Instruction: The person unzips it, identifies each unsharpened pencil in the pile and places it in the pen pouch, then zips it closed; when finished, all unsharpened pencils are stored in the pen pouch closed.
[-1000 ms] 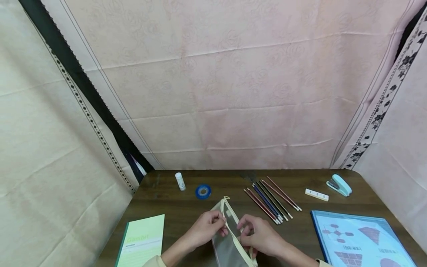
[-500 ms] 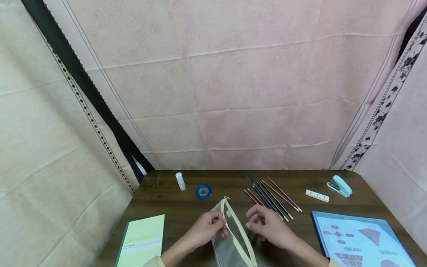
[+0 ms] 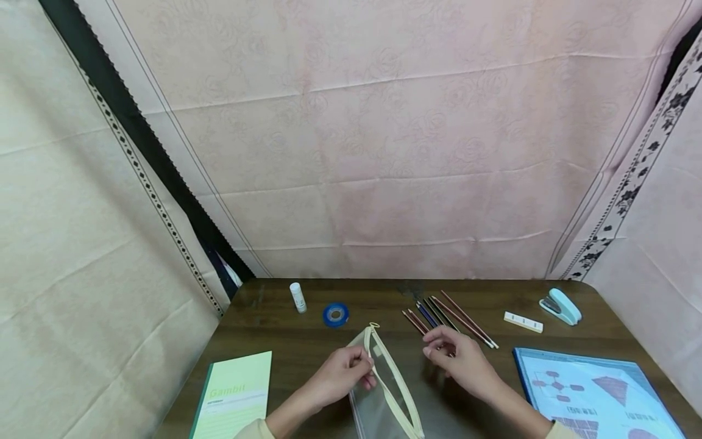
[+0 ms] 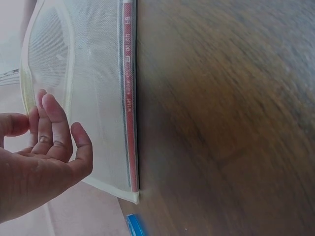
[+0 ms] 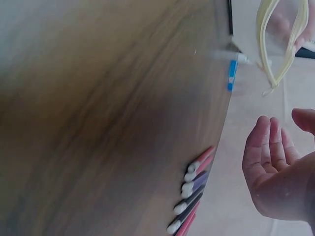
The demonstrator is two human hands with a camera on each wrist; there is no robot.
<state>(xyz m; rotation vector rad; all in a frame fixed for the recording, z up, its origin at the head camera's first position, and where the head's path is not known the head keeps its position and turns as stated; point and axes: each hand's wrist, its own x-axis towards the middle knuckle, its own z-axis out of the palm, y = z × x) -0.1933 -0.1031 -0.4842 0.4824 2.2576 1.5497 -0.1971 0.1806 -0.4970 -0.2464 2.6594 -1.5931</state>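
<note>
My left hand (image 3: 339, 377) pinches the cream zip edge of a see-through mesh zip pouch (image 3: 373, 410), holding its mouth spread. A red pencil (image 4: 130, 98) lies inside along the pouch's bottom, seen through the mesh in the left wrist view. My right hand (image 3: 462, 364) hovers over the near ends of a row of loose pencils (image 3: 470, 324), covering part of them in the head view. Its fingers are loosely bent with nothing between them. Red, blue and black pencils with white ends (image 5: 195, 189) show beside that hand in the right wrist view.
Behind the pouch are a blue tape roll (image 3: 336, 314) and a white glue stick (image 3: 298, 297). A green notebook (image 3: 233, 393) lies at left. To the right are a white eraser-like block (image 3: 523, 322), a light blue stapler (image 3: 560, 306) and a blue folder (image 3: 598, 390).
My right hand has left the pouch's mouth and moved right and away from me, over the pencils. The left hand keeps its pinch on the pouch.
</note>
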